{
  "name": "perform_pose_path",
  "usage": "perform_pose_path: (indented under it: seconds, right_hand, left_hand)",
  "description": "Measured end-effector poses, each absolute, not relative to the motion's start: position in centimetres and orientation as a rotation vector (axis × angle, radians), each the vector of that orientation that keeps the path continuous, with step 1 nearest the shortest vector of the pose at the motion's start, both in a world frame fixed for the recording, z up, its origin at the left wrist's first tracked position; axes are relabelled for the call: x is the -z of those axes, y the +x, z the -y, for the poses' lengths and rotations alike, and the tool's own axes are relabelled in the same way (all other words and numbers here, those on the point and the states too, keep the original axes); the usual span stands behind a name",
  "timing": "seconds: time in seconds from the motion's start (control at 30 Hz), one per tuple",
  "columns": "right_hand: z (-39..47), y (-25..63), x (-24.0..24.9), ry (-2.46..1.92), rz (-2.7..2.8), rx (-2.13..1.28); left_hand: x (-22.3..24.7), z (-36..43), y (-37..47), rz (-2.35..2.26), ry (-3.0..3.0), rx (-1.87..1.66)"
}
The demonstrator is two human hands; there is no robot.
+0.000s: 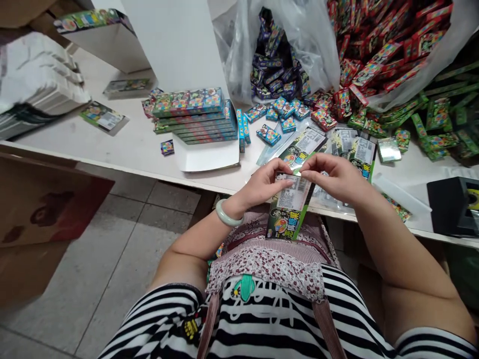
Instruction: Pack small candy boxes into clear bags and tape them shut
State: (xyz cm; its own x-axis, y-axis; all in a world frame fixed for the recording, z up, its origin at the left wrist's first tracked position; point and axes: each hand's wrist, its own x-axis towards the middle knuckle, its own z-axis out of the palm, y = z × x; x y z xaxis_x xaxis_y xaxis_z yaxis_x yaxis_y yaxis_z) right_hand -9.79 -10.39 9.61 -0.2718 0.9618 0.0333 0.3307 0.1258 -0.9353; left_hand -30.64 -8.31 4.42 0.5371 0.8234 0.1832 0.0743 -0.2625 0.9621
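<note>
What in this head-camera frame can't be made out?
- Top edge of the flat printed packet: hidden under the left hand and right hand.
- Packet's label text: too small.
- White stack, far left: blurred, cut by the edge.
- Black box, right: cut off.

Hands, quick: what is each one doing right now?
Left hand: closed, pinching the top left edge of the printed packet.
Right hand: closed, pinching the same packet's top right edge.

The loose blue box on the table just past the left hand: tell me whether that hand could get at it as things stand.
Probably yes. The blue box lies alone on bare table just beyond the left hand, nothing between them. But that hand shares its grip on the flat pack with the right hand, so it must let go first.
</note>
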Motion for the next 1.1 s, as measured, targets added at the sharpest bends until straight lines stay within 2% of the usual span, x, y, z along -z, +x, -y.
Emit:
perform_pose_path:
  seconds: [0.23,0.57,0.73,1.1]
  right_hand:
    - [9.6,-10.4,-9.6,-1.311,1.707,-1.2]
    - [9.1,-11.0,-9.5,-1.392,1.768,-1.038]
    - [8.8,-10.7,-9.1,-1.342,1.7,-1.187]
    - [8.8,-10.2,-8.0,-1.294,1.573,-1.324]
  left_hand:
    - [-4.6,8.6,-30.7,-0.795,1.707,-0.868]
    - [-4.3,8.9,-29.6,-0.916,1.681,-1.016]
    - [-3.5,8.8,-29.5,-0.829,1.712,-1.112]
    - [-3.6,8.5,-29.2,-0.887,1.713,-1.007]
